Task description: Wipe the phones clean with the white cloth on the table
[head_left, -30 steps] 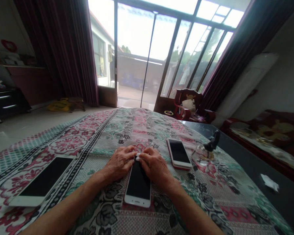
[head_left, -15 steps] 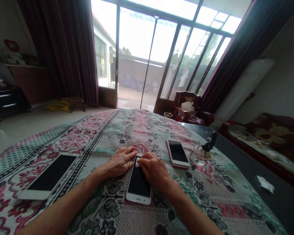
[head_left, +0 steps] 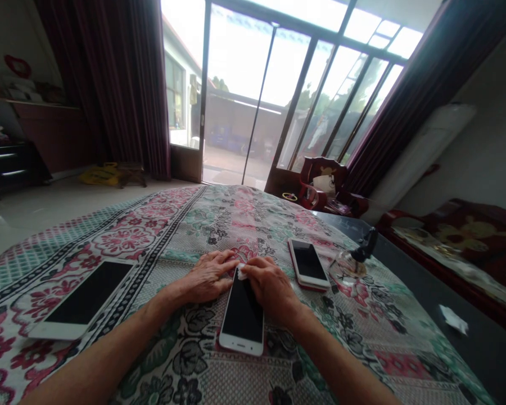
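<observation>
A white smartphone (head_left: 242,318) with a dark screen lies face up before me on the patterned tablecloth (head_left: 223,379). My right hand (head_left: 272,287) pinches a small white wad (head_left: 242,272), tissue or cotton, and presses it to the screen's top end. Stretched out flat, the fingers of my left hand (head_left: 206,275) rest at the phone's upper left edge. Another white smartphone (head_left: 86,298) lies to the left. On the right is a third phone (head_left: 307,263), white with a reddish edge underneath. Close to it stands a clear glass bottle (head_left: 343,269) with a black top.
A crumpled white tissue (head_left: 453,319) lies on the dark tabletop (head_left: 484,351) at the right. Beyond the table are a carved wooden chair (head_left: 316,180), glass doors (head_left: 244,112) and purple curtains (head_left: 105,90). A yellow bag (head_left: 101,174) sits on the floor at the left.
My right hand has slid the white wad slightly up to the phone's top edge. The left hand stays beside the phone, and the view has shifted a little.
</observation>
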A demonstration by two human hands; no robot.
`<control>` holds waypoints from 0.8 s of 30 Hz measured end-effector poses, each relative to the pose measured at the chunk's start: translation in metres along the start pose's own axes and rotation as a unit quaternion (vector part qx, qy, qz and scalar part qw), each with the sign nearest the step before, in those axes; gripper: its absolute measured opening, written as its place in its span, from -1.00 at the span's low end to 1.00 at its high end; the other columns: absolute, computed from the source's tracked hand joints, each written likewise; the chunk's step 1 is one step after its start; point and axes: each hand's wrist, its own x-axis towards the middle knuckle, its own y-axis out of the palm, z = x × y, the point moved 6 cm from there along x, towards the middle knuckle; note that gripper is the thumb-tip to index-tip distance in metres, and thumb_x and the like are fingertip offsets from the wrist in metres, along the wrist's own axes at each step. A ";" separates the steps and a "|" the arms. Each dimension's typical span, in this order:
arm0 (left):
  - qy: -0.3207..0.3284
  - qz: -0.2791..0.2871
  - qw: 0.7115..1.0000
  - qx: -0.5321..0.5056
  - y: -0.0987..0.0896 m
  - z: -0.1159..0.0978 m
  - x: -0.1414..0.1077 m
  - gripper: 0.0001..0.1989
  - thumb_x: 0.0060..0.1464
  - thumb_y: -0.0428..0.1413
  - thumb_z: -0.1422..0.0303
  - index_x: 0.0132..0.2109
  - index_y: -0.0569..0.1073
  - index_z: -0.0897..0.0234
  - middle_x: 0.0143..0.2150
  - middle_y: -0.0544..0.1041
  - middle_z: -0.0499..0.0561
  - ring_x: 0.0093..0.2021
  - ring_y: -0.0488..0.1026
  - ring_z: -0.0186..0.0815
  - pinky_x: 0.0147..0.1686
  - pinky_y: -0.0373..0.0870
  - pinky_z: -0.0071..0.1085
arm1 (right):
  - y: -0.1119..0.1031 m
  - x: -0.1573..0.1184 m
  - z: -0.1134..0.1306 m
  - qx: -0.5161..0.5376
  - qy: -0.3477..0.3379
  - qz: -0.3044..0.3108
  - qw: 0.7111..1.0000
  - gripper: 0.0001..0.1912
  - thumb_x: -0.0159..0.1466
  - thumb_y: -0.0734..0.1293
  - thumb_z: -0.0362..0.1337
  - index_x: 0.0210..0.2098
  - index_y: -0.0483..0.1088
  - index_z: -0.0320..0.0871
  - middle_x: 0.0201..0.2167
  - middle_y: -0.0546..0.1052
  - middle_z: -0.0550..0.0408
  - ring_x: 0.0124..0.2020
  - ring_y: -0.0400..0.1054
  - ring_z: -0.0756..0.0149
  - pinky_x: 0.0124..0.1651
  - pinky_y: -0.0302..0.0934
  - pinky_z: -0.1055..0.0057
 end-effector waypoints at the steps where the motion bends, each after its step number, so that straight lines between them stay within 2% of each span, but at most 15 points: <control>1: 0.001 0.000 1.000 -0.002 0.000 0.000 0.000 -0.48 0.14 -0.02 0.21 0.24 0.22 0.10 0.36 0.08 0.04 0.32 0.01 -0.08 0.26 -0.06 -0.13 | 0.002 0.004 -0.002 -0.005 0.003 -0.003 1.000 -0.72 0.33 0.15 -0.41 -0.13 0.46 -0.10 -0.22 0.48 0.05 -0.16 0.26 0.27 -0.05 0.18 0.37; 6: -0.009 0.013 1.000 -0.008 -0.003 -0.001 -0.002 -0.44 0.06 0.05 0.25 0.23 0.25 0.11 0.37 0.07 0.02 0.33 -0.01 -0.07 0.27 -0.08 -0.15 | 0.003 0.004 0.004 -0.003 -0.018 0.006 1.000 -0.72 0.31 0.16 -0.43 -0.12 0.45 -0.11 -0.16 0.47 0.05 -0.14 0.25 0.27 -0.02 0.16 0.35; 10: -0.010 0.027 1.000 -0.013 -0.006 -0.003 -0.004 -0.45 0.08 0.04 0.21 0.23 0.25 0.11 0.38 0.04 0.04 0.33 -0.04 -0.04 0.27 -0.09 -0.11 | -0.004 -0.017 0.023 0.040 -0.055 0.035 0.997 -0.72 0.33 0.14 -0.41 -0.11 0.44 -0.09 -0.12 0.47 0.08 -0.09 0.23 0.27 0.01 0.16 0.34; 15: 0.004 0.030 0.999 -0.013 -0.005 -0.003 -0.004 -0.46 0.08 0.06 0.20 0.22 0.26 0.09 0.38 0.03 0.06 0.33 -0.04 -0.06 0.27 -0.08 -0.12 | -0.010 -0.040 0.036 0.092 -0.072 0.065 0.991 -0.72 0.32 0.16 -0.43 -0.12 0.43 -0.05 -0.12 0.48 0.14 -0.14 0.26 0.31 -0.02 0.17 0.35; 18: 0.009 0.025 1.000 -0.013 -0.004 -0.001 -0.004 -0.46 0.08 0.06 0.17 0.22 0.26 0.09 0.38 0.03 0.06 0.34 -0.04 -0.06 0.27 -0.09 -0.11 | -0.010 -0.034 0.028 0.090 -0.057 0.043 0.993 -0.71 0.31 0.15 -0.44 -0.12 0.43 -0.06 -0.16 0.48 0.13 -0.15 0.27 0.31 -0.01 0.17 0.33; 24: 0.014 0.024 0.999 -0.022 -0.004 0.001 -0.006 -0.43 0.08 0.06 0.18 0.25 0.21 0.03 0.38 0.02 0.01 0.34 -0.06 -0.07 0.27 -0.09 -0.10 | -0.003 -0.002 0.004 0.032 -0.024 0.016 0.999 -0.73 0.31 0.16 -0.44 -0.15 0.45 -0.12 -0.18 0.48 0.04 -0.15 0.29 0.30 -0.02 0.17 0.32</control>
